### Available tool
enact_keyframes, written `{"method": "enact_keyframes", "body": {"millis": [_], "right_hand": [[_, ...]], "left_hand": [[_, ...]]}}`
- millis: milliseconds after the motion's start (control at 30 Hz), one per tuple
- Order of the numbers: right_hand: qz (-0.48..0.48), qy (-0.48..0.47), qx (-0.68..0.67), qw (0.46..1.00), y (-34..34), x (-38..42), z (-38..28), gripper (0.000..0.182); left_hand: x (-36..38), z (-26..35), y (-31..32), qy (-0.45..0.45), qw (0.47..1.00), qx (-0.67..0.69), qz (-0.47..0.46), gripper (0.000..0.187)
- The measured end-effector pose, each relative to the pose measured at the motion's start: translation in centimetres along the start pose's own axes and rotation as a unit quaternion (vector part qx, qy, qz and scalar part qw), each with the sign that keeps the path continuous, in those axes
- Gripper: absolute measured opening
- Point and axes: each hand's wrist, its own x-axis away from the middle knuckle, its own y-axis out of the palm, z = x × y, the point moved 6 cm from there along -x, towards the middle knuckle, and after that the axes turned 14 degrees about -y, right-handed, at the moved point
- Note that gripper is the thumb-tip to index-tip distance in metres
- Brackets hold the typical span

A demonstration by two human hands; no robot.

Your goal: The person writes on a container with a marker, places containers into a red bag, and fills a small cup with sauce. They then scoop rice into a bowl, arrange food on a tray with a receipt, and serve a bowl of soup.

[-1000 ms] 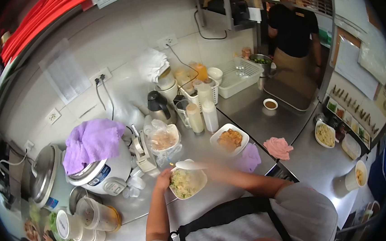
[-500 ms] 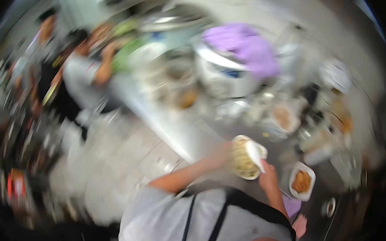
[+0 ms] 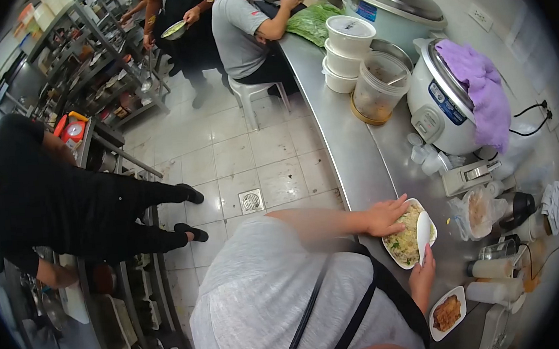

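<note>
A white plate [image 3: 401,262] of fried rice [image 3: 401,243] with green bits sits on the steel counter in front of me. My left hand [image 3: 386,217] lies at its near left edge, fingers stretched out over the rim beside the rice. In my right hand [image 3: 421,269] is the handle of a white spoon [image 3: 423,229], whose bowl rests over the rice on the plate's right side. Just below my right hand stands a smaller white dish [image 3: 440,334] of browned food pieces [image 3: 446,312].
Along the counter [image 3: 351,162] stand stacked white tubs [image 3: 344,58], a clear container [image 3: 381,88] and a rice cooker [image 3: 435,106] under a purple cloth [image 3: 472,80]. Bottles and bags crowd the wall side. A person in black [image 3: 78,197] stands behind; others work farther along.
The view has swung and steadied from a blur, bringing more of the floor and the person in black into sight. My left hand's fingers now show spread; the spoon stays in my right hand.
</note>
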Motion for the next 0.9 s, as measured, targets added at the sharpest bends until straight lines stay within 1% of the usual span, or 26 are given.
{"method": "enact_keyframes", "body": {"millis": [100, 367, 567, 667, 800, 900], "right_hand": [[0.004, -0.005, -0.009, 1.0, 0.1, 0.1, 0.2, 0.057], [0.001, 0.012, 0.01, 1.0, 0.0, 0.1, -0.7, 0.057], [0.008, 0.023, 0.019, 1.0, 0.2, 0.2, -1.1, 0.057], [0.014, 0.018, 0.025, 0.999, 0.5, 0.1, -0.5, 0.057], [0.004, 0.049, 0.029, 0.998, 0.4, -0.1, -1.0, 0.058], [0.0, 0.046, 0.026, 0.999, 0.2, -0.2, -1.4, 0.058]], "left_hand": [[-0.1, -0.1, 0.2, 0.0, 1.0, 0.001, 0.008, 0.068], [-0.1, 0.0, 0.2, -0.029, 0.999, 0.002, -0.025, 0.068], [0.0, 0.0, 0.0, -0.035, 0.999, 0.001, -0.018, 0.07], [0.0, 0.0, 0.0, -0.033, 0.999, -0.003, -0.03, 0.07], [0.6, 0.4, -0.6, -0.041, 0.999, 0.009, -0.022, 0.07], [0.8, 0.4, -0.7, -0.038, 0.999, 0.021, -0.009, 0.07]]}}
